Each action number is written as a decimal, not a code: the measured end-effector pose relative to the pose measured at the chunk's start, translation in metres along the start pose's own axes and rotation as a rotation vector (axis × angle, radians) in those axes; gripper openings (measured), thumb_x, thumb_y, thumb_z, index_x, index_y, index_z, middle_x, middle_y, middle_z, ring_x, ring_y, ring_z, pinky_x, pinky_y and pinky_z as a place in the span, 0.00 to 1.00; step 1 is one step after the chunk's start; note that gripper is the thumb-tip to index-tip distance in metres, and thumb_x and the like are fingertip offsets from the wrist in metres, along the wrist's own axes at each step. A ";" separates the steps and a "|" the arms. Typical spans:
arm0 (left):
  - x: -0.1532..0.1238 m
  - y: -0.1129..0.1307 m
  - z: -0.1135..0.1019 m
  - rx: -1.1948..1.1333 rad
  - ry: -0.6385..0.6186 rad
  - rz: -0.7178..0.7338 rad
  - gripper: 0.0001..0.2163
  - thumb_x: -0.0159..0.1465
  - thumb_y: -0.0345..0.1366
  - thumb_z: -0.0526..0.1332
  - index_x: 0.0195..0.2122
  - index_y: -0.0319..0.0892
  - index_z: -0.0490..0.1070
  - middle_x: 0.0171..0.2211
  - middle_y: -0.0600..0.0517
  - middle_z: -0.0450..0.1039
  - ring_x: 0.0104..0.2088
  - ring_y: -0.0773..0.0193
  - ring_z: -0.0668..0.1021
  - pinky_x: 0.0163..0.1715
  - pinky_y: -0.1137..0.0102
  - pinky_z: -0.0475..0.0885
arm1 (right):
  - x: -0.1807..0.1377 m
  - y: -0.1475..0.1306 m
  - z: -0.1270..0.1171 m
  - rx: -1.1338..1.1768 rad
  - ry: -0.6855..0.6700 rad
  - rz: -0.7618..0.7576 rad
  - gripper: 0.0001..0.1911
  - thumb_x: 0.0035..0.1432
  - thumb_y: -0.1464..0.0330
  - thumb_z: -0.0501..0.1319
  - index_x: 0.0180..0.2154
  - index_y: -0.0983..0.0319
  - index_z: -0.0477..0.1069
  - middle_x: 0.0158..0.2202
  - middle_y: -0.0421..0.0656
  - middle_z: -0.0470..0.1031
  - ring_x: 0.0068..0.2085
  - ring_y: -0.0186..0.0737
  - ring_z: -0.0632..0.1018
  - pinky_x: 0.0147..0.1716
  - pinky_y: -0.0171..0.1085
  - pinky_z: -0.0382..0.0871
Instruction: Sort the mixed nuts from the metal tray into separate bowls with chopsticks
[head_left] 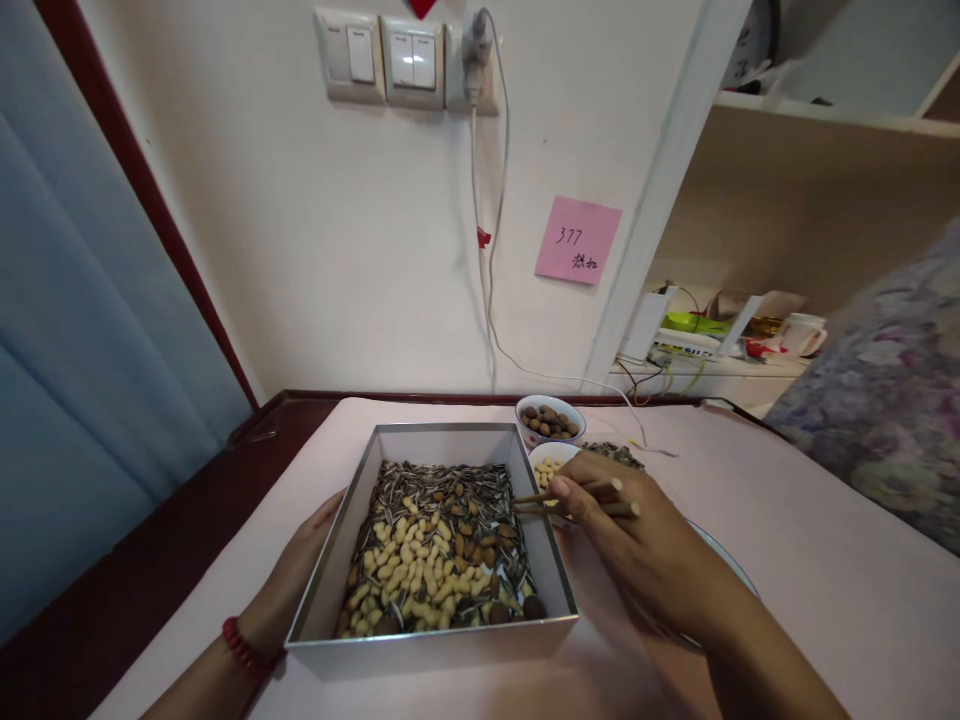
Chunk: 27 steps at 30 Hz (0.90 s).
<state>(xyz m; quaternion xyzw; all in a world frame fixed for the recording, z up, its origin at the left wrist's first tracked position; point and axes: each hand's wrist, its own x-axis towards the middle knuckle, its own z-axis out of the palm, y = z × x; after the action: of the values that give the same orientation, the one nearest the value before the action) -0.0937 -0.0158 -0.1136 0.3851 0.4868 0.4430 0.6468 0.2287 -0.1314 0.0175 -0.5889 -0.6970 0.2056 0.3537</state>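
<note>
A shallow grey-white box stands before me, filled with dark striped sunflower seeds, pale peanuts, brown almond-like nuts and several round dark nuts. Against the box's left wall rests my left hand, closed on its side, with part of the fingers hidden. My right hand grips a pair of wooden chopsticks. Their tips reach to the box's right wall, and I cannot tell whether anything is between them. Beneath the right hand, a bowl of peanuts is partly covered.
Behind stands a bowl of round brown nuts. Beside it lies a pile of sunflower seeds. A plate is mostly hidden under my right forearm. A white cable hangs from the wall socket onto the table.
</note>
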 end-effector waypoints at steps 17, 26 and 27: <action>-0.005 0.002 0.005 -0.004 0.039 -0.008 0.27 0.56 0.35 0.69 0.58 0.44 0.69 0.42 0.47 0.82 0.39 0.50 0.84 0.35 0.65 0.80 | 0.004 -0.001 0.017 -0.063 0.030 -0.032 0.20 0.70 0.56 0.47 0.28 0.59 0.61 0.31 0.40 0.68 0.34 0.39 0.69 0.35 0.39 0.60; -0.008 0.004 0.006 -0.008 -0.019 0.010 0.31 0.57 0.39 0.69 0.61 0.42 0.66 0.47 0.44 0.81 0.41 0.50 0.84 0.37 0.64 0.80 | 0.001 0.000 0.023 -0.001 -0.033 0.001 0.18 0.70 0.58 0.49 0.30 0.59 0.63 0.31 0.38 0.67 0.33 0.38 0.69 0.34 0.38 0.60; -0.009 0.005 0.007 -0.003 -0.017 0.010 0.30 0.57 0.40 0.69 0.61 0.42 0.67 0.47 0.44 0.81 0.41 0.49 0.84 0.37 0.64 0.80 | 0.002 0.001 0.024 -0.004 -0.037 0.005 0.18 0.70 0.58 0.49 0.30 0.59 0.63 0.31 0.39 0.67 0.34 0.38 0.69 0.34 0.38 0.59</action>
<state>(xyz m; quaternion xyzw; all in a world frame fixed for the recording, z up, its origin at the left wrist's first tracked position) -0.0892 -0.0227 -0.1048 0.3902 0.4787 0.4437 0.6494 0.2120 -0.1266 0.0015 -0.5875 -0.7022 0.2161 0.3394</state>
